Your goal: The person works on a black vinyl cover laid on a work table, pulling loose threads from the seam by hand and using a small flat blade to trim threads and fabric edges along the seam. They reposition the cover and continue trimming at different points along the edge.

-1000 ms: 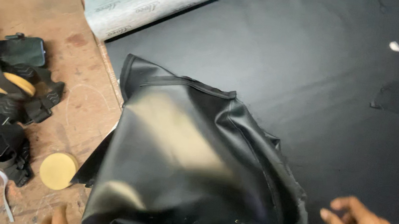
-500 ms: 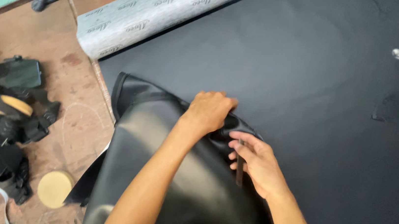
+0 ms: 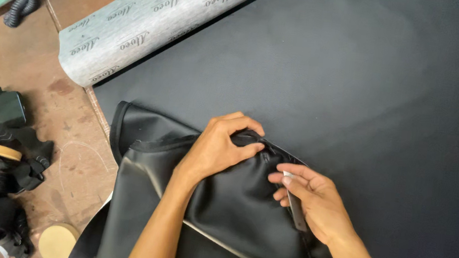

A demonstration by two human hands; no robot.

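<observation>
My left hand (image 3: 220, 148) is curled shut, pinching the bunched top edge of the black sewn cover (image 3: 226, 214), which lies on the black sheet (image 3: 359, 86) directly below me. Just to its right, my right hand (image 3: 313, 200) pinches a thin grey tool (image 3: 296, 209) against the seam, which runs diagonally down to the right; both hands rest on it.

The cover (image 3: 232, 214) is glossy black, lying on a matte black sheet (image 3: 359, 86). The roll (image 3: 155, 21) is pale grey with dark lettering. The table (image 3: 31, 68) is reddish brown; the disc (image 3: 57, 241) is tan.
</observation>
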